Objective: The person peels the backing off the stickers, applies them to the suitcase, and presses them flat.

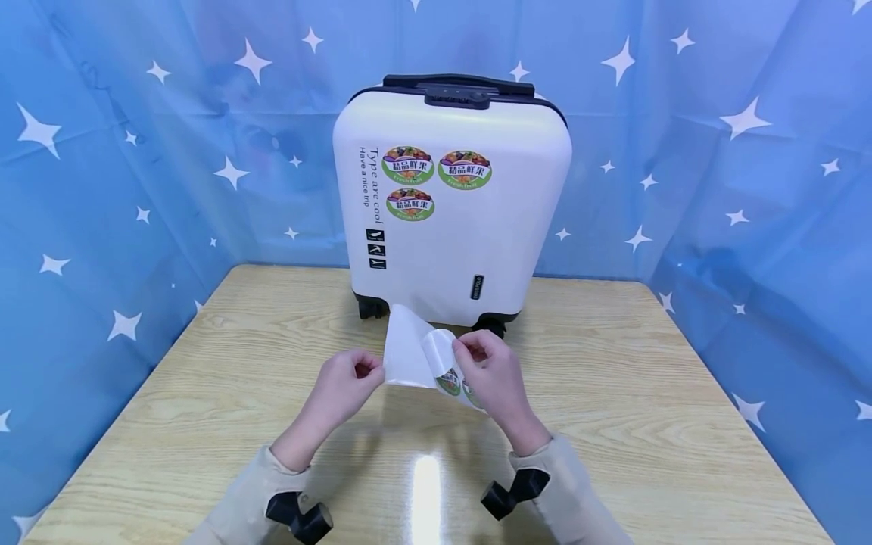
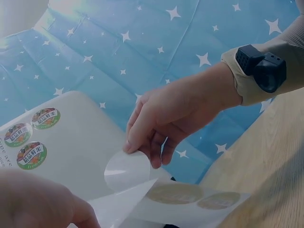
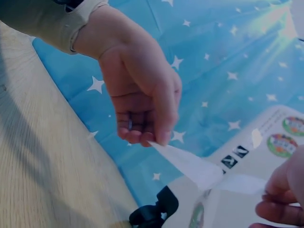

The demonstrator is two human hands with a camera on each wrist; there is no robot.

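Observation:
My left hand [image 1: 346,384] pinches the left edge of a white sticker sheet [image 1: 406,350] above the table, in front of the suitcase. The thumb and fingertips of my right hand [image 1: 492,372] pinch an oval sticker [image 2: 126,172], its pale back showing, partly lifted off the sheet. More fruit stickers [image 1: 448,382] sit on the sheet's right part, below the right hand. Behind stands a white suitcase [image 1: 470,242], upright, with three oval fruit stickers [image 1: 465,169] on the upper part of its front. In the right wrist view, the left hand [image 3: 145,85] holds a corner of the sheet.
The suitcase stands on black wheels [image 1: 371,307] toward the back of a wooden table [image 1: 613,393]. Its black handle [image 1: 458,80] is on top. Blue curtains [image 1: 170,151] with white stars enclose the back and sides.

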